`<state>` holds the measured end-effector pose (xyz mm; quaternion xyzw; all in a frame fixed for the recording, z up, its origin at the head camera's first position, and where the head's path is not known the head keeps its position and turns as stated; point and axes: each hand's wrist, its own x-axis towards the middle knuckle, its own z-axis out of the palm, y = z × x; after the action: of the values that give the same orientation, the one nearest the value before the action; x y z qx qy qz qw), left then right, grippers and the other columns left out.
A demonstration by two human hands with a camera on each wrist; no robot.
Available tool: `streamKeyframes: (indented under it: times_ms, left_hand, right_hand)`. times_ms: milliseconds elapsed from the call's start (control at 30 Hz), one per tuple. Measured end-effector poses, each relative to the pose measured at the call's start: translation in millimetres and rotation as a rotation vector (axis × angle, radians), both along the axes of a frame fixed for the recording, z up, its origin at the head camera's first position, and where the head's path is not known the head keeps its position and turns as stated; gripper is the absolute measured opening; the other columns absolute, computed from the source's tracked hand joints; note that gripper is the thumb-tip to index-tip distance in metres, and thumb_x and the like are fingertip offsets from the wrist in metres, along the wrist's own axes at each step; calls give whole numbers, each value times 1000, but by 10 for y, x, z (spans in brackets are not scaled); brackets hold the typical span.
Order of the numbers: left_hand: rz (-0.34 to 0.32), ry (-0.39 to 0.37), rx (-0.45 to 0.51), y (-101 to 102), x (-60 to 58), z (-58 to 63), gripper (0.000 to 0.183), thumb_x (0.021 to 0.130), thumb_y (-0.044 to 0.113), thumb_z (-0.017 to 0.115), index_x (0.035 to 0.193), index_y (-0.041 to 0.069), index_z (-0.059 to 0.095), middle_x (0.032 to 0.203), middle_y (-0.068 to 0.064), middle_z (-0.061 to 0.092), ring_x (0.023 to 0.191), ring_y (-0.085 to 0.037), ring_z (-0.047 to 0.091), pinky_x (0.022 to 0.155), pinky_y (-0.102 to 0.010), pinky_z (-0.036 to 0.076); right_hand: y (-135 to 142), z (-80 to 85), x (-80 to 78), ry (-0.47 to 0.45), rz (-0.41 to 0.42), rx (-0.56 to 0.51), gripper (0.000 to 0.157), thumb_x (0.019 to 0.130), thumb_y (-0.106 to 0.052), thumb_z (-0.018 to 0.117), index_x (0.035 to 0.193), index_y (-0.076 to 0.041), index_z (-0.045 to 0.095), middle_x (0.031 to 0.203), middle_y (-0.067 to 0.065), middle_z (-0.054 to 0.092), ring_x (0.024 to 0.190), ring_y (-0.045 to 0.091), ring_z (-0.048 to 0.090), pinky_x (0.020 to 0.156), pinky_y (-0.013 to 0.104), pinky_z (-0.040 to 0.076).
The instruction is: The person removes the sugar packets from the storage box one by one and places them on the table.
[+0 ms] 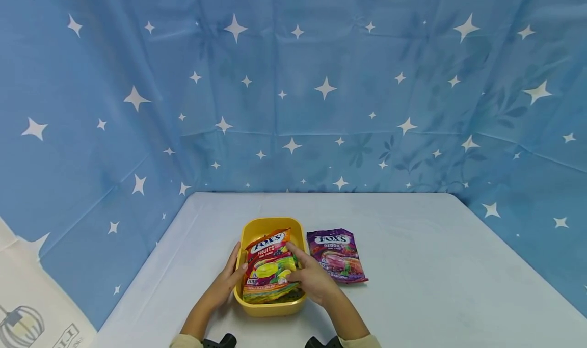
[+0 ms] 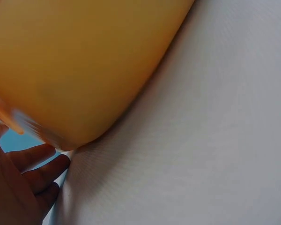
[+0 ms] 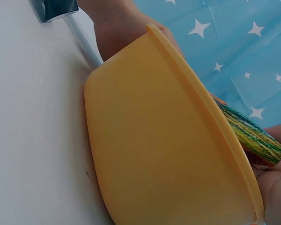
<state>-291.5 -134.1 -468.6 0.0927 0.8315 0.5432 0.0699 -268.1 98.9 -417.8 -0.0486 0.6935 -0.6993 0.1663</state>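
A yellow plastic tub (image 1: pixel 270 311) stands on the white table, and a red-orange Fox's Fruits candy bag (image 1: pixel 266 270) lies tilted inside it. My left hand (image 1: pixel 225 282) holds the tub's left side, thumb over the rim and the other fingers along the outside. In the left wrist view those fingers (image 2: pixel 40 178) are beside the tub wall. From the right, my right hand (image 1: pixel 313 279) pinches the candy bag near its right edge. The right wrist view shows the bag's striped side (image 3: pixel 253 133) above the rim, between thumb and finger. What lies under the bag is mostly hidden.
A purple Fox's Berries candy bag (image 1: pixel 337 256) lies flat on the table (image 1: pixel 426 266), just right of the tub. Behind and along the sides hangs a blue curtain (image 1: pixel 293 83) with white stars. A printed beige cloth (image 1: pixel 36 307) is at the lower left.
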Motion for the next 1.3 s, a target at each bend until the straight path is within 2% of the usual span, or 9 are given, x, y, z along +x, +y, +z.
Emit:
streamKeyframes:
  times_ms: [167, 467, 767, 1033, 1133, 1300]
  left_hand:
    - [2, -5, -9, -3, 7, 7, 72, 98, 42, 39, 154, 20, 0, 160, -17, 0, 145, -44, 3, 111, -68, 10]
    - [-20, 4, -3, 23, -5, 29, 71, 99, 40, 39, 154, 19, -2, 160, -17, -2, 145, -44, 2, 112, -66, 9]
    - [-21, 22, -8, 10, 17, 17, 68, 101, 34, 37, 154, 16, -2, 159, -19, -5, 145, -44, 0, 113, -65, 6]
    - [-17, 23, -8, 14, 30, 33, 68, 101, 34, 37, 154, 15, -2, 159, -20, -4, 144, -45, 0, 113, -65, 5]
    - [-9, 22, -12, 10, 38, 35, 68, 101, 35, 37, 154, 15, -1, 159, -21, -2, 144, -45, 2, 113, -65, 6]
    - [-13, 28, -5, 13, 29, 25, 68, 101, 34, 37, 154, 14, -1, 159, -20, -3, 145, -44, 0, 114, -64, 5]
  right_hand:
    - [22, -6, 10, 0, 0, -53, 79, 82, 14, 51, 151, -14, 26, 156, 27, 10, 134, 47, 35, 107, 54, 37]
    - [130, -60, -23, -25, 41, -241, 78, 85, 16, 47, 152, -13, 20, 157, 24, 7, 140, 46, 25, 111, 54, 30]
    - [177, -55, -24, -54, 35, -309, 80, 83, 14, 51, 152, -15, 22, 159, 21, 4, 141, 46, 22, 111, 54, 30]
    - [329, -31, -48, -35, 80, -388, 79, 85, 13, 48, 153, -12, 16, 160, 18, -1, 143, 45, 16, 113, 52, 27]
    - [462, -25, -60, -14, 88, -396, 78, 86, 12, 48, 153, -13, 15, 160, 16, 0, 143, 43, 18, 111, 46, 32]
    - [752, -21, -87, 37, 108, -389, 80, 86, 10, 47, 154, -13, 10, 159, 14, 2, 133, 27, 35, 105, 35, 44]
